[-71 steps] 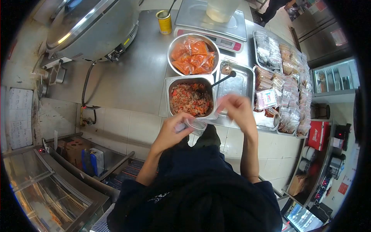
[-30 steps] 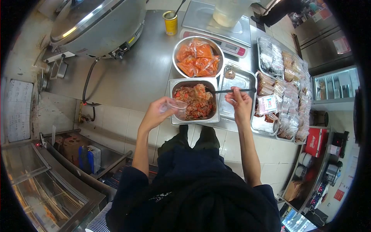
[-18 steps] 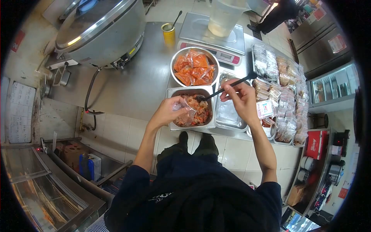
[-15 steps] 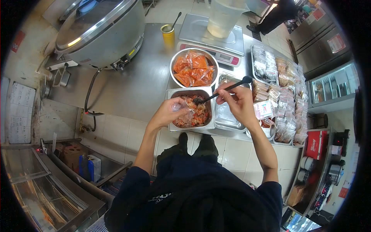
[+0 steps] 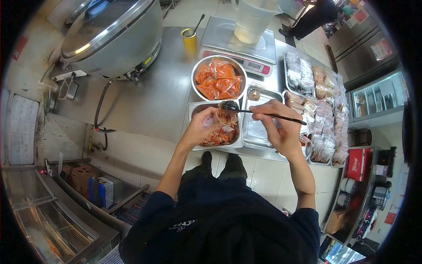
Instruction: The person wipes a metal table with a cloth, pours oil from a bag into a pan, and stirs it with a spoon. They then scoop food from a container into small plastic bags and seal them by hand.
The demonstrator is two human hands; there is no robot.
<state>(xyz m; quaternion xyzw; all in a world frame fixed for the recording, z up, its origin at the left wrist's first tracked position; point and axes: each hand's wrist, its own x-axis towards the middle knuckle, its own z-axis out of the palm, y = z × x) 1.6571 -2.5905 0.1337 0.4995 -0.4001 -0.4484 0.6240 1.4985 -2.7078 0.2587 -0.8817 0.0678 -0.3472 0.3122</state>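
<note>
Since a moment ago, my right hand [image 5: 279, 128], clenched on the long black spoon [image 5: 263, 114], has levelled it over the small clear plastic bag [image 5: 227, 118] my left hand [image 5: 200, 130] pinches open, just above the rectangular steel pan [image 5: 190, 111], likely catching spills.

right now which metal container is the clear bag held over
The rectangular pan of reddish mix, under the left hand and its clear bag. The round bowl holds orange packets; the pan beside it is almost bare.
</note>
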